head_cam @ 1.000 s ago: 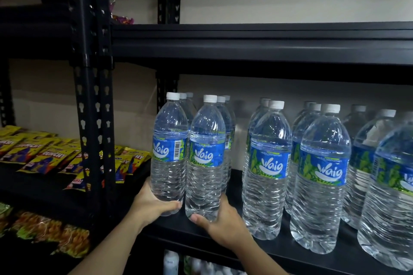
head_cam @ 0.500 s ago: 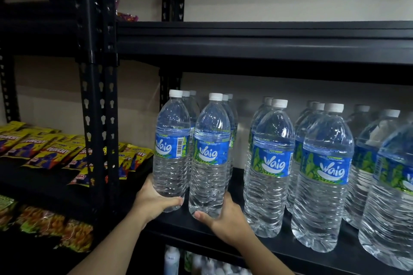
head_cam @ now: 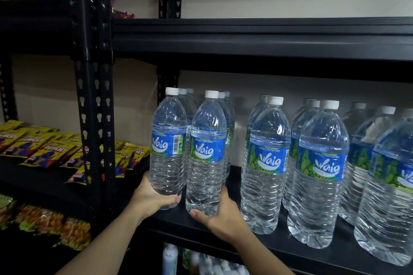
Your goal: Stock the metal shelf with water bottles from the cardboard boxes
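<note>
Hardly anything has shifted since a second ago: both hands stay at the bottle bases. Snack packets (head_cam: 44, 149) lie beyond the post. The left hand (head_cam: 152, 198) wraps the left bottle (head_cam: 168, 147) low down, and the right hand (head_cam: 223, 214) grips the right bottle (head_cam: 206, 152) likewise. Both bottles stand upright at the front of the shelf (head_cam: 279, 250). They are best slid back together, straight, clear of the next row (head_cam: 266, 163).

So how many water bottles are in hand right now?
2. The leftmost water bottle is gripped near its base by the left hand, the second water bottle beside it by the right hand, both at the left end of the metal shelf. No others seem held.
</note>
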`<action>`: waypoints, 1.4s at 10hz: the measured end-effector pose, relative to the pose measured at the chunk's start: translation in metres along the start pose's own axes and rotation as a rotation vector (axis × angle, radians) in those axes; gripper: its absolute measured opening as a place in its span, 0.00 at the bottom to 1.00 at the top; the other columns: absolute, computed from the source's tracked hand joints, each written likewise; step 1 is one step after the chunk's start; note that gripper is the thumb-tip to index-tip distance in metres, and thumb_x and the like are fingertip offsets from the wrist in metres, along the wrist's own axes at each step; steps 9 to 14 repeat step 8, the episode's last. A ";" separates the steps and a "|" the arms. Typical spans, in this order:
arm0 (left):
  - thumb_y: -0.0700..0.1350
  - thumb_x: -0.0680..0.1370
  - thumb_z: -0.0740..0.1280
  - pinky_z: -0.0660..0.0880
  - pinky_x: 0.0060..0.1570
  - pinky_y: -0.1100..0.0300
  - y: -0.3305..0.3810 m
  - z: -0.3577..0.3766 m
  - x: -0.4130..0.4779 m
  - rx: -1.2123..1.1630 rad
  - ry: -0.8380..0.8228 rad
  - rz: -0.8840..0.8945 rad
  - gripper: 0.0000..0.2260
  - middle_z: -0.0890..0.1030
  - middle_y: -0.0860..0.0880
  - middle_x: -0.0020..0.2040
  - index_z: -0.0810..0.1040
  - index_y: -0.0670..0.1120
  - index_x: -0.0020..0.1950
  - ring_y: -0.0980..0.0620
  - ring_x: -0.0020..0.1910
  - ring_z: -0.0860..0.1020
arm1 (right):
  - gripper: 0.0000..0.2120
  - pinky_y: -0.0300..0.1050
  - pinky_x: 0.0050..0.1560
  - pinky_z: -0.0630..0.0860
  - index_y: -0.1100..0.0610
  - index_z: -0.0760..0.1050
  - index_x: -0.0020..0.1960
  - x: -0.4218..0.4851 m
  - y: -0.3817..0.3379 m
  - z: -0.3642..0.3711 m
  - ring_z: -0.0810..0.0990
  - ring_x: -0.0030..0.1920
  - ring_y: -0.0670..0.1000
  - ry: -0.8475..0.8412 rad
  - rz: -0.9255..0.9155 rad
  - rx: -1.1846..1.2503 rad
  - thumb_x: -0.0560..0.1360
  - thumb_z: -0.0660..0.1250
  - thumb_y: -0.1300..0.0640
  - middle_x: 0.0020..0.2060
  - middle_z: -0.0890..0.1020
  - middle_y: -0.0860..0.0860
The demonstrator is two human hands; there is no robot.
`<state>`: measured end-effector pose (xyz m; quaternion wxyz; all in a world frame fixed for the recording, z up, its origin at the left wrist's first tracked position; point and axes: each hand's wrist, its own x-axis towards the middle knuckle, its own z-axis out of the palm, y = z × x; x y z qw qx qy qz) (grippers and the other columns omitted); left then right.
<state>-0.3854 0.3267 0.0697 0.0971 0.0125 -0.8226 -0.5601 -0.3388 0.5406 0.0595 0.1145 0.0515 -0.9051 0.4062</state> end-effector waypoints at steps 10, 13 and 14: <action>0.71 0.76 0.46 0.39 0.77 0.51 -0.007 0.004 -0.070 0.870 -0.101 -0.083 0.45 0.39 0.44 0.80 0.40 0.38 0.79 0.46 0.78 0.36 | 0.36 0.50 0.78 0.44 0.58 0.50 0.80 -0.058 -0.012 0.003 0.46 0.80 0.52 -0.116 0.087 -0.536 0.80 0.49 0.36 0.80 0.51 0.55; 0.71 0.76 0.46 0.39 0.77 0.51 -0.007 0.004 -0.070 0.870 -0.101 -0.083 0.45 0.39 0.44 0.80 0.40 0.38 0.79 0.46 0.78 0.36 | 0.36 0.50 0.78 0.44 0.58 0.50 0.80 -0.058 -0.012 0.003 0.46 0.80 0.52 -0.116 0.087 -0.536 0.80 0.49 0.36 0.80 0.51 0.55; 0.71 0.76 0.46 0.39 0.77 0.51 -0.007 0.004 -0.070 0.870 -0.101 -0.083 0.45 0.39 0.44 0.80 0.40 0.38 0.79 0.46 0.78 0.36 | 0.36 0.50 0.78 0.44 0.58 0.50 0.80 -0.058 -0.012 0.003 0.46 0.80 0.52 -0.116 0.087 -0.536 0.80 0.49 0.36 0.80 0.51 0.55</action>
